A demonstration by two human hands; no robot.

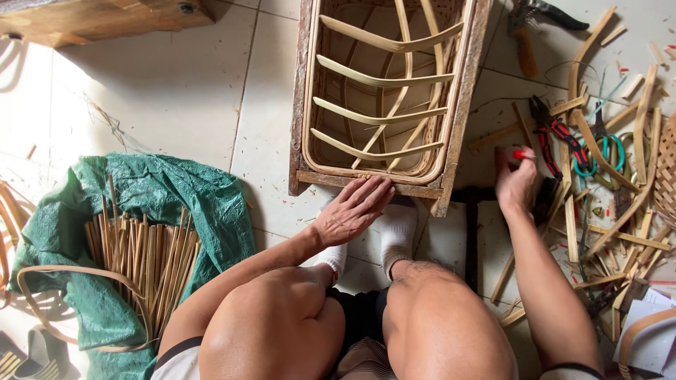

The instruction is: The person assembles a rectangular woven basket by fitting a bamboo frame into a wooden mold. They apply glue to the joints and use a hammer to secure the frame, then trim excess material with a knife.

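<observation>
Hands work on either side of a wooden frame (461, 105) that stands on the tiled floor (162, 91) and holds a half-made basket (384, 91) of bent cane strips. The left hand (352, 210) lies flat on the near rail of the frame, fingers stretched out and spread, palm down, gripping nothing. The right hand (515, 181) is just to the right of the frame's near corner, fingers curled around a small red-tipped tool (519, 154); how much of the tool sits inside the fist cannot be told. Further right of the frame lie red-handled pliers (556, 134), green-handled scissors (598, 151) and a scatter of cut bamboo strips (620, 204). Past the frame's far right corner rests a pair of black-handled cutters (542, 14). Well to the left of the frame, a green tarp (183, 197) wraps a bundle of sticks (144, 253). The person's feet in white socks (396, 229) rest just below the frame's near rail.
</observation>
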